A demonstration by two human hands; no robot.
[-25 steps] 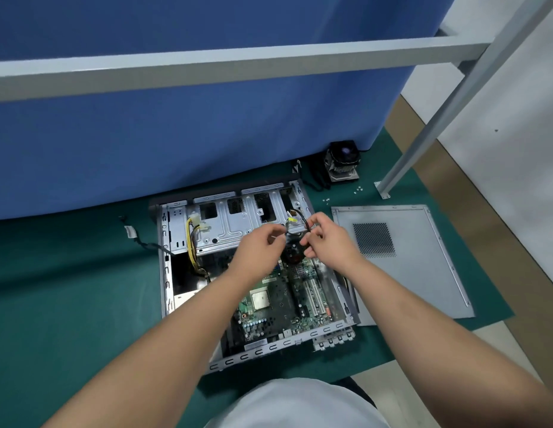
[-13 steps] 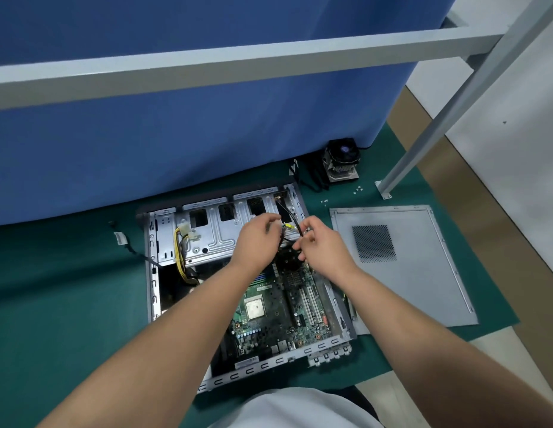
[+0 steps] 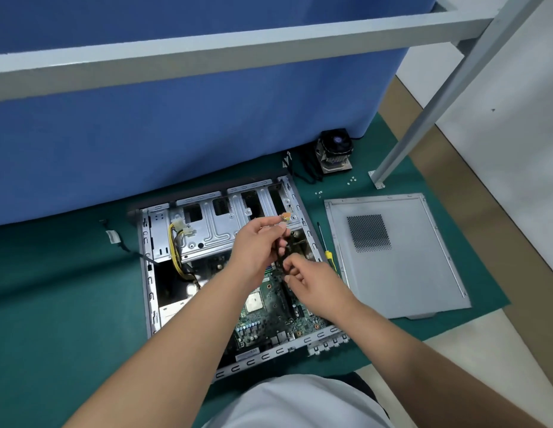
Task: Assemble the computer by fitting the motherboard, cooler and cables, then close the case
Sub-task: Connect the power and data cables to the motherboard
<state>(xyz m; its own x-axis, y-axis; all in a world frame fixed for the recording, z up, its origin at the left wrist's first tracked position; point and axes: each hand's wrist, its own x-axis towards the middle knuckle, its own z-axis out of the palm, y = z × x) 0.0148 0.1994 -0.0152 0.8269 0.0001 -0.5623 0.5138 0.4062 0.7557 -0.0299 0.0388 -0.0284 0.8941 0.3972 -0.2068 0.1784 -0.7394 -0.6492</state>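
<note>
While the open case (image 3: pixel 225 273) lies flat on the green mat toward the mat's far edge, with the motherboard (image 3: pixel 269 310) already seated in its near right part, both hands work a thin dark cable (image 3: pixel 282 257) above the board. The left hand (image 3: pixel 258 245) is raised over the drive cage, thumb and fingers pinching the cable's upper end just below a small orange-tipped connector (image 3: pixel 285 216). The right hand (image 3: pixel 312 284) sits lower, its fingertips curled round the same cable close to the board's far edge.

The cable looks light and limp: it will sag and twist unless held taut between two points, as it is now. It is best gripped by the plastic connector body, not by the wires, since pulling on the leads could work them out of the housing. The plug is small, so it calls for a fingertip pinch and a straight push onto its header; the pins there probably bend easily.

The cooler (image 3: pixel 332 152) stands near the mat's far right corner, well apart from the case. It is likely dense and rigid, and should be taken by the sides of the fan frame, keeping fingers off the fins and base. The side panel (image 3: pixel 401 257) lies flat just right of the case, a screwdriver (image 3: pixel 327 251) between them.
</note>
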